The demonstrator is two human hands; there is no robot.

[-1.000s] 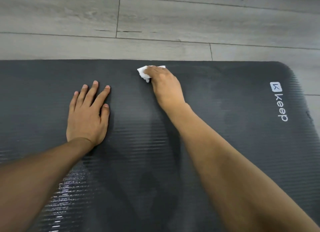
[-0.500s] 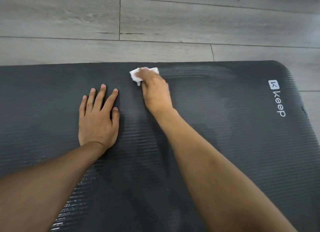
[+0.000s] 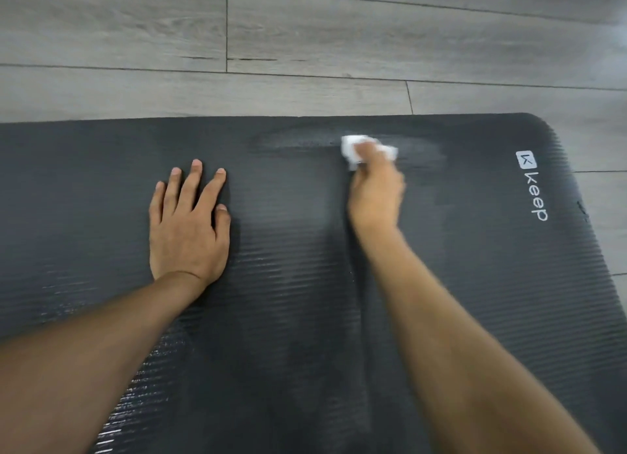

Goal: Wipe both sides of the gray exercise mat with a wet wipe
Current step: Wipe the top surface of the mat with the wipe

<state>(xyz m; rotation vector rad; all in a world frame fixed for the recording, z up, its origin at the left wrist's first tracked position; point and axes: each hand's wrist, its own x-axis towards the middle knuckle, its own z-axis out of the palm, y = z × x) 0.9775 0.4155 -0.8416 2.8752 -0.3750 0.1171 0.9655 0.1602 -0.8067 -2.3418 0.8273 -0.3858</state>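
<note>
The dark gray ribbed exercise mat (image 3: 492,284) lies flat on the floor and fills most of the view, with a white "keep" logo near its right end. My left hand (image 3: 188,226) rests flat on the mat, fingers straight and spread. My right hand (image 3: 375,195) is blurred and grips a crumpled white wet wipe (image 3: 353,148) against the mat near its far edge. A damp streak on the mat runs left and right of the wipe.
Gray wood-plank floor (image 3: 305,39) lies beyond the mat's far edge and to the right of its rounded corner. Wet shine shows on the mat's ridges near my left forearm.
My right hand has swept the wipe to the right along the far edge, after moving left a moment before. My left hand stays pressed flat in place.
</note>
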